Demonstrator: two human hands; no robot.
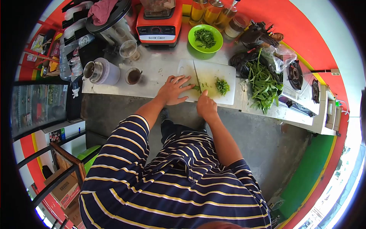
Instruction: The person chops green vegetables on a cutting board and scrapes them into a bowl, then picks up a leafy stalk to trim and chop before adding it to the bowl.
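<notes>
While the left hand [173,91] lies flat with fingers spread, pinning a small bunch of greens [195,87] on the cutting board [225,76], the right hand [206,105] has its grip closed round the handle of a knife [197,78], blade across the board's middle. Chopped greens [222,86] sit right of the blade. The leaves look soft, light and springy, best held bunched near the cut.

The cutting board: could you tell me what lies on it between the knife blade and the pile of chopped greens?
In the head view, that stretch of the cutting board between the knife and the chopped greens is nearly bare, with only small green scraps.
</notes>
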